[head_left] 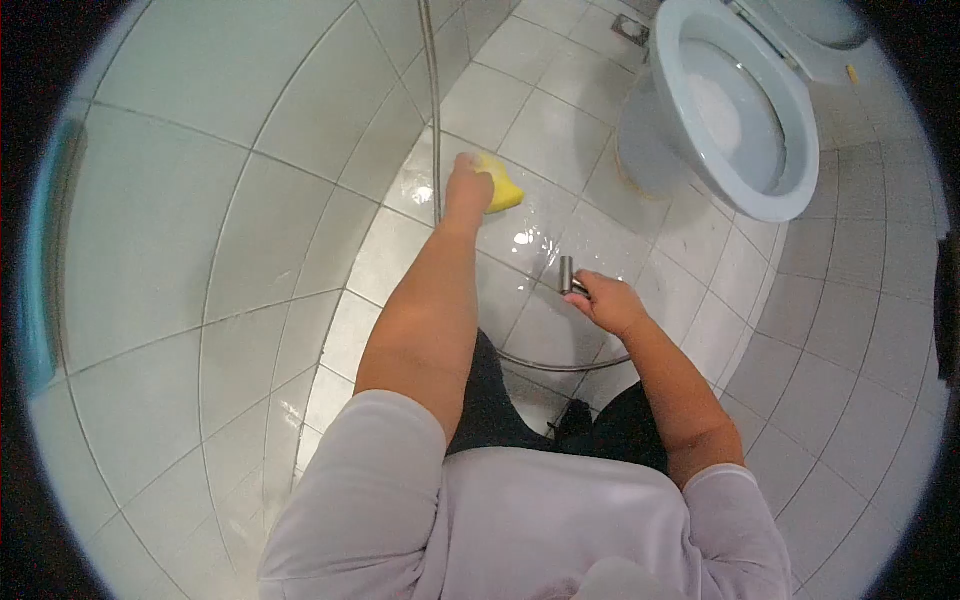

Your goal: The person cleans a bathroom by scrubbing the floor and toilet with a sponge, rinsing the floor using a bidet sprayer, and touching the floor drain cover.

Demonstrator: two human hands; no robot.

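Note:
My left hand (467, 190) grips a yellow cloth or sponge (503, 193) low over the wet floor tiles, close to the left wall. Part of the yellow thing is hidden behind my fingers. My right hand (608, 302) is closed around a metal sprayer (567, 274), its head pointing up the view. Thin streaks of water show on the floor (540, 225) between the sprayer and the yellow thing.
A toilet (690, 130) with its lid raised stands at the upper right. A metal hose (436, 110) hangs along the left wall, and a hose loop (565, 368) crosses the floor near my legs. A floor drain (630, 29) lies at the top.

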